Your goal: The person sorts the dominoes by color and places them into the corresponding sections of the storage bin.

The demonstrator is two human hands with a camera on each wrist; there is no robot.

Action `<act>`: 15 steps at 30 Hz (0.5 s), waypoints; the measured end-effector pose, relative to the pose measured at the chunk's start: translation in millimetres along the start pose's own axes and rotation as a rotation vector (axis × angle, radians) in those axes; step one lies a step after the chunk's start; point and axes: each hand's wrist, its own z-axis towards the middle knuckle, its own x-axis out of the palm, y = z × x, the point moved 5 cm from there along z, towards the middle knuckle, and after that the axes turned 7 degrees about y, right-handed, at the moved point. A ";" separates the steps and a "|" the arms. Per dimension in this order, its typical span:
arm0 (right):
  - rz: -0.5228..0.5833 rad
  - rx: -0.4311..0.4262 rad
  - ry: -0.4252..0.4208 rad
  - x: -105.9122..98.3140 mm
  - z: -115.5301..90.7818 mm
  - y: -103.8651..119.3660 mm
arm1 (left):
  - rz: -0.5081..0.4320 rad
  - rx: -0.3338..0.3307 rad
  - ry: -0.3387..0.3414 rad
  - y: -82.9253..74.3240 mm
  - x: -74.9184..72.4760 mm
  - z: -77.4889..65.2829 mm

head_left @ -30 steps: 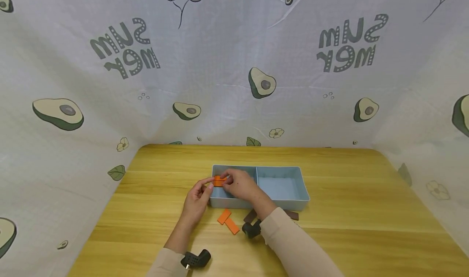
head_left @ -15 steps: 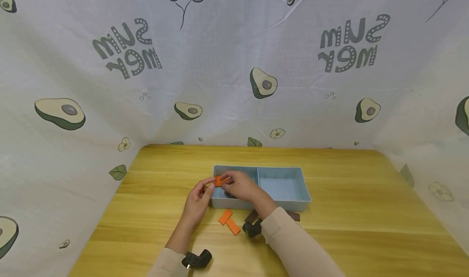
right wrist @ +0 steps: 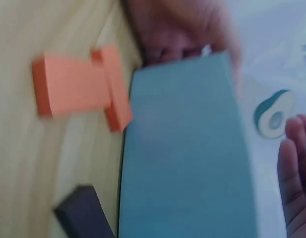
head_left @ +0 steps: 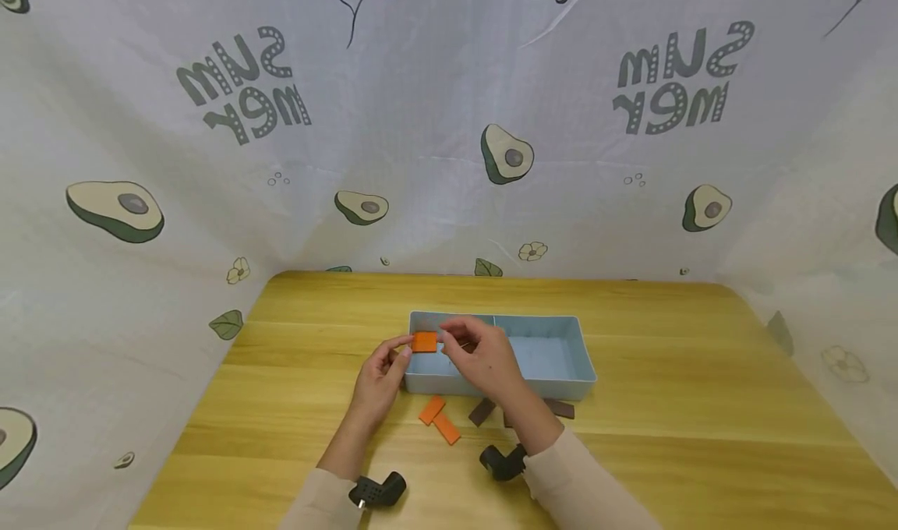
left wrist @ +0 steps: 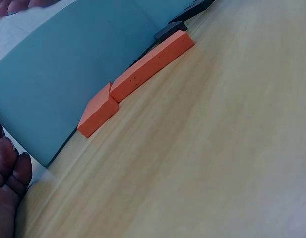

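Note:
A flat orange piece or pieces, forming a squarish patch (head_left: 424, 342), lie in the left compartment of the light blue box (head_left: 484, 388), against its left wall. My left hand (head_left: 375, 386) is at that wall; its index finger reaches over the rim to the orange edge, and its thumb is near the rim. Its other fingers show bent in the left wrist view. Just right of the orange patch, my right hand (head_left: 484, 358) hovers over the box, thumb and fingers loosely bent, with nothing visible between them. It hides part of the compartment and divider.
Two orange blocks (head_left: 446, 429) touch each other on the wooden table (head_left: 281, 405) before the box. Several dark brown blocks (head_left: 482, 411) lie to their right, partly behind the right forearm. The box's right compartment (head_left: 543, 351) shows a bare floor. A printed cloth (head_left: 435, 125) hangs behind.
My right hand has let go of the orange and moved right and slightly back, uncovering the orange patch. My left hand has stayed at the box's left wall.

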 end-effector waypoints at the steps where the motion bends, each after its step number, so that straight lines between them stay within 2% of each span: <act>1: 0.017 0.016 -0.012 -1.2 -6.1 1.3 | -0.002 -0.001 -0.001 -0.2 0.1 0.1; 5: 0.041 0.146 -0.014 1.7 -36.2 -0.2 | -0.002 -0.008 -0.002 0.4 0.4 -0.1; 9: -0.042 0.280 0.043 12.9 -64.6 -11.6 | 0.013 -0.012 -0.007 1.2 0.1 -0.3; 15: -0.205 0.328 0.124 25.4 -87.9 -24.4 | 0.009 -0.007 -0.010 0.3 1.8 0.0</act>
